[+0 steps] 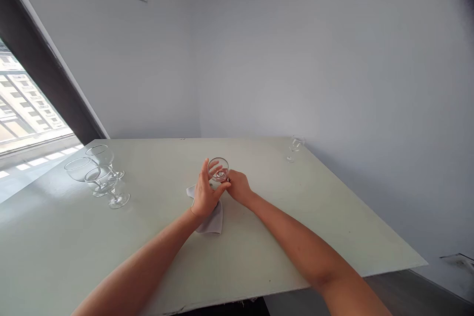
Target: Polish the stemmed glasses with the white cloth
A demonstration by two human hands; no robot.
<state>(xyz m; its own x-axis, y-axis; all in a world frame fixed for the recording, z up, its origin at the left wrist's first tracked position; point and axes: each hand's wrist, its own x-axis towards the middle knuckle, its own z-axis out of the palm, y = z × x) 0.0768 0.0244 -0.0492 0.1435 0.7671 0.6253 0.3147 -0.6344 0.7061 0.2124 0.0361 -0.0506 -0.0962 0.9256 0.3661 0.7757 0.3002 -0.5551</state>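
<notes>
A clear wine glass point(218, 170) is held above the middle of the table, its rim tilted toward me. My left hand point(208, 190) curves around the bowl, with the thumb on the near side and the fingers on the left and behind. My right hand point(239, 186) is closed at the lower right of the glass, around its base or stem; the exact grip is hidden. Beneath my left hand a light grey cloth point(214, 222) lies on the table, partly covered by the hand and wrist.
Several clear wine glasses point(119, 200) stand close together on the left of the pale table point(289, 252). One more small stemmed glass point(295, 145) stands near the far right corner. Walls border the table's back and right; a window point(25, 103) is at left.
</notes>
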